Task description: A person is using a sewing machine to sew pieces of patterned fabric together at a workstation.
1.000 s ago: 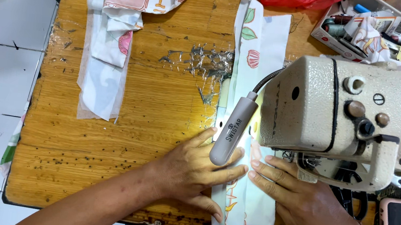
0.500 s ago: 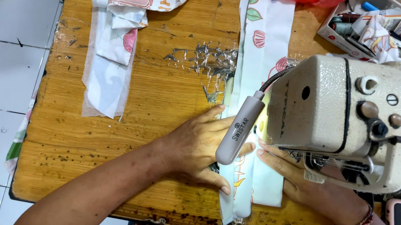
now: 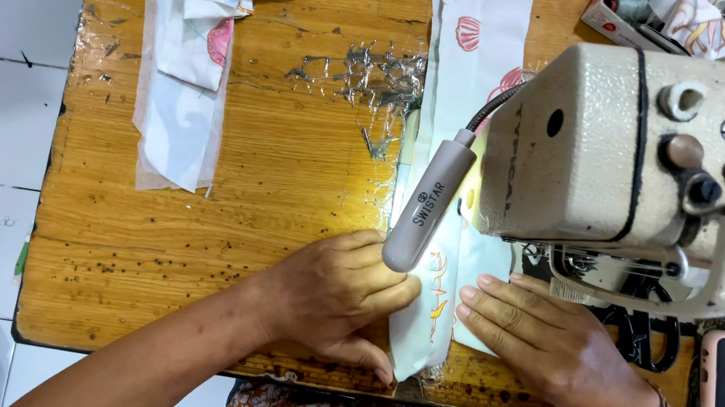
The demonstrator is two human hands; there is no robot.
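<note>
Pressing flat, both hands pin a printed fabric strip at the desk's near edge: left hand left of the sewing machine, fingers spread on the strip; right hand open, before the machine. Strip's long axis runs away past the lamp. Beyond, left: loose cloth.
</note>
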